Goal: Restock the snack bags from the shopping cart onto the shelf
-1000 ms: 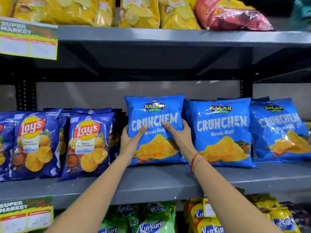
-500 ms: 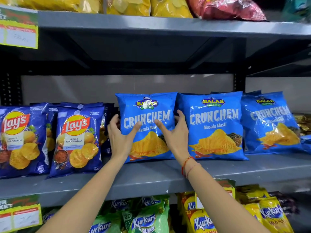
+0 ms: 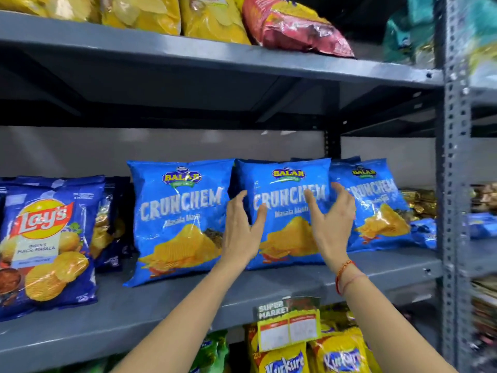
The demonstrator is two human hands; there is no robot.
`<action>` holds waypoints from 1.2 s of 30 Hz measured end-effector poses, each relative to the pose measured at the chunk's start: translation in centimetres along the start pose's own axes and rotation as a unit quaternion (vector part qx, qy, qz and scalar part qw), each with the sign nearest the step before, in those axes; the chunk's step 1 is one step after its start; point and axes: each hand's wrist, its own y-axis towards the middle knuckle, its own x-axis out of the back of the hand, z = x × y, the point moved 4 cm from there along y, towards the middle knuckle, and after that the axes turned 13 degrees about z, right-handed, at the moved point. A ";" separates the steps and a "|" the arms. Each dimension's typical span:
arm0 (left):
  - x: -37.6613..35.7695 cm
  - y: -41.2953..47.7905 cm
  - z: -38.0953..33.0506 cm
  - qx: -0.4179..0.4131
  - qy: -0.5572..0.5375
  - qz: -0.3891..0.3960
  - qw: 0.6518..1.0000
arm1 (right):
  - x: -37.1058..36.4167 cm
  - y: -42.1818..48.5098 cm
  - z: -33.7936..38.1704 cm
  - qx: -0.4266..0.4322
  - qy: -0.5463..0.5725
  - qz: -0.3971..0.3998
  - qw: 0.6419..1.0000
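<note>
Three blue Crunchem snack bags stand upright in a row on the grey middle shelf (image 3: pixel 134 300): a left bag (image 3: pixel 177 219), a middle bag (image 3: pixel 285 181) and a right bag (image 3: pixel 376 200). My left hand (image 3: pixel 242 227) is at the middle bag's left edge, thumb across its front. At that bag's right edge is my right hand (image 3: pixel 332 219), fingers spread, with a red thread on the wrist. Neither hand clearly grips the bag. No shopping cart is in view.
Dark blue Lay's bags (image 3: pixel 45 238) fill the shelf's left end. Yellow bags (image 3: pixel 209 20) and a red bag (image 3: pixel 293 28) lie on the shelf above. Kurkure bags (image 3: pixel 285 362) and a price tag (image 3: pixel 289 324) sit below. A perforated grey upright (image 3: pixel 454 184) bounds the right side.
Both hands let go of the left Crunchem bag, which stays standing on the shelf, and moved right to flank the middle bag. The view has shifted right.
</note>
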 end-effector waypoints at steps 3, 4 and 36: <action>-2.1 0.4 0.3 0.078 -0.078 0.013 0.994 | 0.5 0.9 -2.8 -0.088 0.102 0.073 0.988; -2.6 0.6 0.5 0.109 -0.110 0.018 0.988 | 0.5 1.1 -3.5 -0.117 0.120 0.101 0.981; -2.8 -1.8 -1.3 -0.035 0.073 -0.139 0.987 | 2.4 1.7 -4.1 -0.075 0.165 0.056 0.982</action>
